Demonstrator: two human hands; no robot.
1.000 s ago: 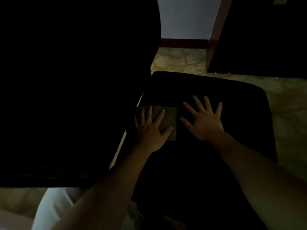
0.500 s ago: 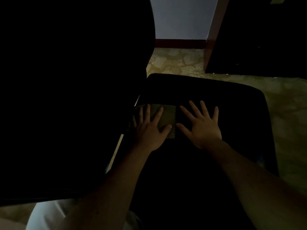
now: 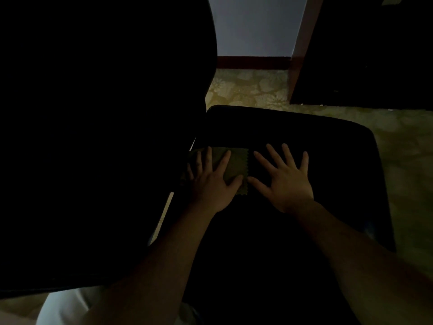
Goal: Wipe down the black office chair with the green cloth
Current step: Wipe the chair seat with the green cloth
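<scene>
1. White fabric (image 3: pixel 65 306) at the bottom edge, likely the person's clothing; too dark to say more. Both forearms run up from it over the seat.
2. Left hand (image 3: pixel 210 186): palm down, fingers straight and spread, pressing flat on the green cloth (image 3: pixel 236 165). No curl, no pinch.
3. Right hand (image 3: pixel 289 184): also flat with fingers splayed, holding nothing, on bare seat just beside the cloth's zigzag edge. Cannot tell whether the thumb tip touches the cloth.
4. Cloth lies on the seat of the black office chair (image 3: pixel 304 127), at its left side, close against the foot of the backrest (image 3: pixel 105 137).
5. Change over the last second: almost none. Cloth and left hand keep the same layout. Right hand has crept slightly toward the person, and the view has shifted a little. No real stroke visible.
6. Read: probably a pause or turnaround at the seat/backrest junction. The seat area to the right and the far edge probably still need passes, but wiped versus unwiped cannot be told in this light.
7. Beyond: patterned floor (image 3: pixel 248 90), dark skirting (image 3: pixel 253 62), pale wall (image 3: pixel 253 26), wooden post (image 3: pixel 302 43).
</scene>
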